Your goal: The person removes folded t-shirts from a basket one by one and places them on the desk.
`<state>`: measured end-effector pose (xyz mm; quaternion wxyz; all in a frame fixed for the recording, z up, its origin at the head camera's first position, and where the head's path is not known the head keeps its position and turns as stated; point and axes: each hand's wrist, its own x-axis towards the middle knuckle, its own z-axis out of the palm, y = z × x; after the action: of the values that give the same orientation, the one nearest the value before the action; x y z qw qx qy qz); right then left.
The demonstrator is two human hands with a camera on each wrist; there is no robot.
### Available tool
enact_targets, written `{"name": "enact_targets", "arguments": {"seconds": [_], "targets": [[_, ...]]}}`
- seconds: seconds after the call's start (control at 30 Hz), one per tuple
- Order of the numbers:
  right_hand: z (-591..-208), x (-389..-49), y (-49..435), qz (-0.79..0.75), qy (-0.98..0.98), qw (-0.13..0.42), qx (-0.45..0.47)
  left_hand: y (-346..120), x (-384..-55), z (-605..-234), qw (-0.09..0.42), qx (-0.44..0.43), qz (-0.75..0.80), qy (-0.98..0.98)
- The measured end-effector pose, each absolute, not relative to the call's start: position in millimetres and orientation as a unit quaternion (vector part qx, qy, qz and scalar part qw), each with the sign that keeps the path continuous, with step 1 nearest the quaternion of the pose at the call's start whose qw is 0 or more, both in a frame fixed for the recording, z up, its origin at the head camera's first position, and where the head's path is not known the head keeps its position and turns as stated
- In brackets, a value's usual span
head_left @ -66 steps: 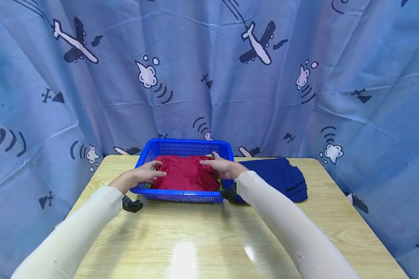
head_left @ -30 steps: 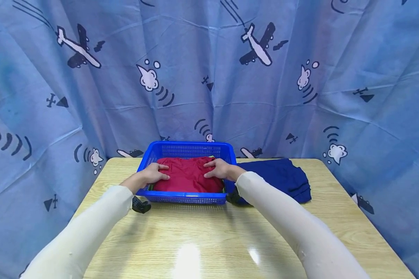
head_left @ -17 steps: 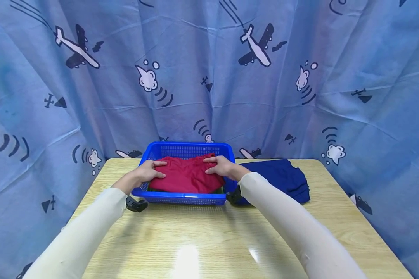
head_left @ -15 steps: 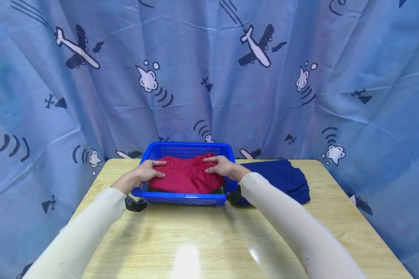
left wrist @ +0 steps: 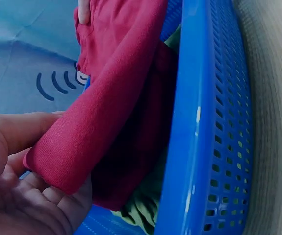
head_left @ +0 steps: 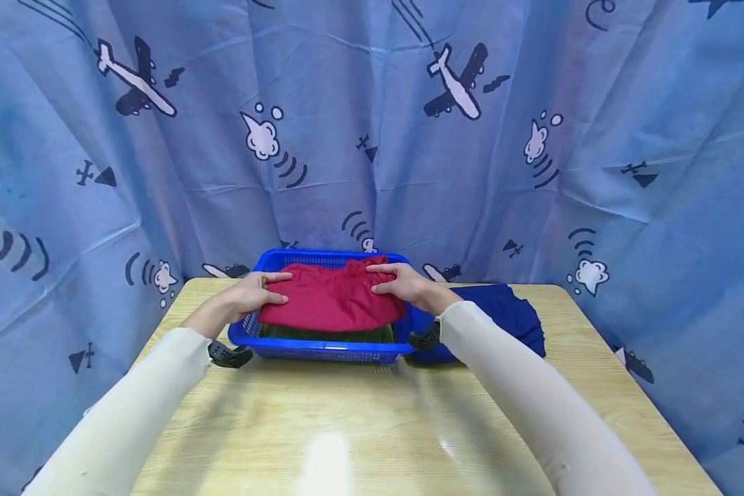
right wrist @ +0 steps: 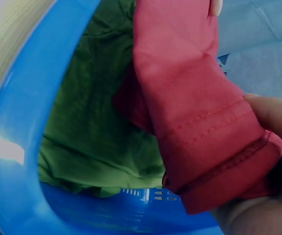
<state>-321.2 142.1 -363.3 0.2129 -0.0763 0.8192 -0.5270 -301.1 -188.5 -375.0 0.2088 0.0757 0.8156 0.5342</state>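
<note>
Left hand [head_left: 252, 292] and right hand [head_left: 407, 284] grip red garment [head_left: 328, 297] over basket [head_left: 322, 346], green cloth [right wrist: 101, 107] still inside, navy cloth [head_left: 503, 307] already outside.

Arms [head_left: 139, 410] extended forward and inward, left grip [head_left: 249, 293] and right grip [head_left: 409, 284] apart, both in a thumb-and-finger pinch

We see long sleeves of cream colour: the left sleeve [head_left: 124, 406] and the right sleeve [head_left: 533, 386] are plain and end near the wrists. Beside the cuffs, we notice a left black band [head_left: 228, 355] and a right black band [head_left: 426, 337]. The left hand [head_left: 252, 293] and the right hand [head_left: 409, 284] are bare.
</note>
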Motion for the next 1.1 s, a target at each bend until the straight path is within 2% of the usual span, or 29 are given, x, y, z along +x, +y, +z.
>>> {"name": "enact_targets", "arguments": {"seconds": [0.63, 1.1], "targets": [[-336, -314, 162, -0.568, 0.794, 0.198, -0.085, -185, -296, -343, 0.234, 0.117, 0.593, 0.762], [-319, -306, 179, -0.579, 0.785, 0.192, -0.107, -177, -293, -333, 0.237, 0.122, 0.604, 0.751]]}}
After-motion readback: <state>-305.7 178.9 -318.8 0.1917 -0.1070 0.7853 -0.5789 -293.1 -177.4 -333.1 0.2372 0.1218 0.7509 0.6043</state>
